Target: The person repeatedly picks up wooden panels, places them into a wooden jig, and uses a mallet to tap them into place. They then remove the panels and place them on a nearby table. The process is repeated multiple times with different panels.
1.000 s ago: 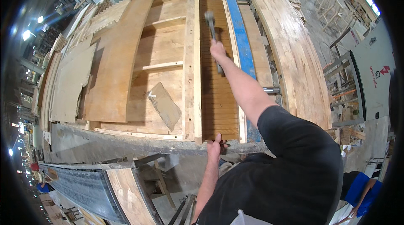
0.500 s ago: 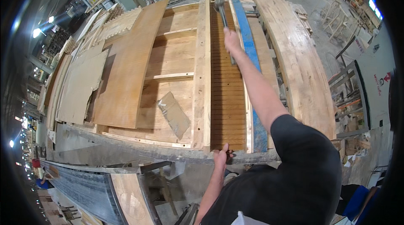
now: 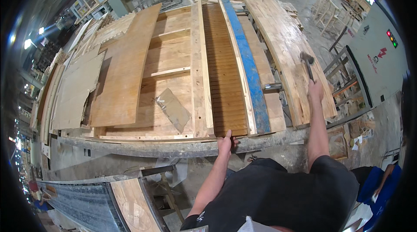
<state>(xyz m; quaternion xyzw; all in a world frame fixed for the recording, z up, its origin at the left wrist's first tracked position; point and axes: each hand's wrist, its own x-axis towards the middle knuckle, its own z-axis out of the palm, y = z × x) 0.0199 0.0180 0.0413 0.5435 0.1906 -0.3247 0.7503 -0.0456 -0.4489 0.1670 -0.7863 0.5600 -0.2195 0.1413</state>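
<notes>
My right hand (image 3: 316, 89) is wrapped round the handle of a hammer (image 3: 307, 59), held over the pale wooden board at the right. My left hand (image 3: 225, 144) is at the near end of a brown slatted panel (image 3: 222, 67), thumb on top and fingers curled under its edge. That panel lies lengthwise between two pale wooden strips. Along its right side runs a blue-painted bar (image 3: 246, 58). Left of it, a pale wooden frame (image 3: 197, 80) with crosspieces has a torn piece of cardboard (image 3: 173, 109) lying inside.
A plywood sheet (image 3: 124, 71) and a big cardboard sheet (image 3: 78, 88) lie at the left. The wide pale board (image 3: 278, 36) occupies the right side. Beyond it stands a grey cabinet (image 3: 378, 58) with small lights. Behind me at lower right is a person in blue (image 3: 375, 188).
My right hand has swung the hammer from the far end of the slatted panel back to the right, over the pale board. My left hand stays at the panel's near end.
</notes>
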